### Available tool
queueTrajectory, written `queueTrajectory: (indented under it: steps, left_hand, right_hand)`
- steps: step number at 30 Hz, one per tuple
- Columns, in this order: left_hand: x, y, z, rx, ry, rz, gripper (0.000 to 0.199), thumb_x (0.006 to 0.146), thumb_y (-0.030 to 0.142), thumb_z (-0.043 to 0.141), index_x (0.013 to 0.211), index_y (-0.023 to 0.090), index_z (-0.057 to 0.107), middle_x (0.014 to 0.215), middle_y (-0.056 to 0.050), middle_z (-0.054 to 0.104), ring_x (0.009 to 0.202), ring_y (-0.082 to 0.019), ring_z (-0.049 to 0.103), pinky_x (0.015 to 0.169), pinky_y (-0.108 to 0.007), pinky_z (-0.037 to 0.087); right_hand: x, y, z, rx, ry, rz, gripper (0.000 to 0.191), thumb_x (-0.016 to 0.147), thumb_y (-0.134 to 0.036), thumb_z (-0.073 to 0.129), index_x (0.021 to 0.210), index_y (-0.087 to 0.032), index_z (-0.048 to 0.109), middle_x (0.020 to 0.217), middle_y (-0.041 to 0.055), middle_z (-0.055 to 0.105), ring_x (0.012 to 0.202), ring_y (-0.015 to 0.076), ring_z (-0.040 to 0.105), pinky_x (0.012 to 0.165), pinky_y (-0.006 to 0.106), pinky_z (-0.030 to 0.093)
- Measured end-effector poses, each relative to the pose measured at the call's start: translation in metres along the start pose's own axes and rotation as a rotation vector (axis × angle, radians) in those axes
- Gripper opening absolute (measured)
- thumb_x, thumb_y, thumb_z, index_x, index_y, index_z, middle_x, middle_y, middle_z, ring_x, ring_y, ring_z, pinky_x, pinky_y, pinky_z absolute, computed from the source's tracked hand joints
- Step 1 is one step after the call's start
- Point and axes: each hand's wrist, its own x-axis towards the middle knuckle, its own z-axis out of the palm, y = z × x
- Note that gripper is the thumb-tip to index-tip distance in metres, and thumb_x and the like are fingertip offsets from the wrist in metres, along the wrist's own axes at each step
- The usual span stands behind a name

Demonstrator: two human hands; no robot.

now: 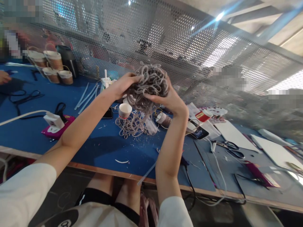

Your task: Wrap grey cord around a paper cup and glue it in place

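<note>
A thick bundle of curly grey cord (152, 80) is held up above the blue table (99, 157). My left hand (126, 84) grips its left side, with the fingers partly hidden in the loops. On the right side my right hand (167, 97) is closed round the bundle, the thumb lying across its front. Below the bundle, more loose cord (132, 126) lies in a tangle on the table, beside a white paper cup (125, 110) and a clear plastic bag (151, 125).
Several brown cups (54, 60) and a dark flask (68, 60) stand back left. A magenta pouch (50, 132) with a white plug (54, 120) lies left. Right are a phone (200, 131), scissors (230, 146) and white boards (236, 135). Perforated metal (177, 41) rises behind. Another person's hand (4, 77) shows far left.
</note>
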Motion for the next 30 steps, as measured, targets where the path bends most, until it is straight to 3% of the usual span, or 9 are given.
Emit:
queueTrajectory:
  steps: [4, 11, 15, 19, 25, 30]
  left_hand:
    - [-0.011, 0.007, 0.001, -0.049, -0.051, -0.007, 0.029, 0.083, 0.036, 0.062, 0.106, 0.019, 0.055, 0.092, -0.004, 0.068, 0.098, -0.024, 0.069, 0.082, -0.035, 0.058]
    - [-0.018, 0.025, -0.013, 0.095, -0.083, 0.097, 0.016, 0.091, 0.034, 0.058, 0.096, 0.02, 0.059, 0.094, -0.003, 0.061, 0.102, -0.025, 0.067, 0.082, -0.04, 0.058]
    - [-0.02, 0.028, -0.015, 0.24, -0.083, 0.12, 0.031, 0.089, 0.043, 0.062, 0.076, 0.016, 0.059, 0.079, -0.005, 0.059, 0.092, -0.026, 0.068, 0.076, -0.038, 0.056]
    - [-0.024, 0.028, -0.01, 0.281, -0.127, 0.119, 0.033, 0.085, 0.047, 0.066, 0.077, 0.015, 0.06, 0.073, -0.005, 0.056, 0.1, -0.03, 0.064, 0.081, -0.038, 0.053]
    - [-0.038, 0.033, -0.006, 0.51, -0.004, 0.519, 0.027, 0.08, 0.043, 0.072, 0.084, 0.022, 0.055, 0.095, -0.007, 0.056, 0.122, -0.033, 0.048, 0.102, -0.046, 0.04]
    - [-0.042, 0.031, 0.0, 0.668, -0.108, 0.573, 0.024, 0.076, 0.031, 0.076, 0.079, 0.021, 0.054, 0.091, -0.007, 0.054, 0.123, -0.034, 0.048, 0.101, -0.042, 0.04]
  right_hand:
    - [0.01, -0.003, 0.019, 0.055, 0.008, 0.013, 0.097, 0.064, -0.041, 0.082, 0.146, -0.028, 0.032, 0.137, 0.0061, 0.056, 0.13, 0.0287, 0.051, 0.113, 0.048, 0.041]
    - [0.001, 0.016, -0.003, -0.051, 0.198, -0.026, 0.09, 0.07, -0.048, 0.076, 0.147, -0.032, 0.032, 0.145, 0.0054, 0.048, 0.138, 0.0282, 0.043, 0.113, 0.048, 0.039]
    - [-0.001, 0.028, -0.008, -0.071, 0.262, -0.043, 0.083, 0.072, -0.049, 0.073, 0.145, -0.034, 0.036, 0.145, 0.0046, 0.047, 0.138, 0.0308, 0.043, 0.109, 0.05, 0.043]
    - [-0.001, 0.032, -0.009, -0.059, 0.276, -0.055, 0.079, 0.072, -0.049, 0.072, 0.142, -0.035, 0.038, 0.146, 0.0041, 0.047, 0.137, 0.0323, 0.044, 0.104, 0.052, 0.047]
    - [-0.002, 0.026, -0.009, -0.06, 0.272, -0.034, 0.079, 0.071, -0.049, 0.073, 0.141, -0.034, 0.038, 0.147, 0.0046, 0.045, 0.138, 0.0313, 0.043, 0.108, 0.05, 0.044]
    - [-0.003, 0.023, -0.007, 0.002, 0.257, -0.029, 0.083, 0.07, -0.047, 0.074, 0.142, -0.033, 0.035, 0.147, 0.0048, 0.046, 0.136, 0.0308, 0.045, 0.11, 0.05, 0.043]
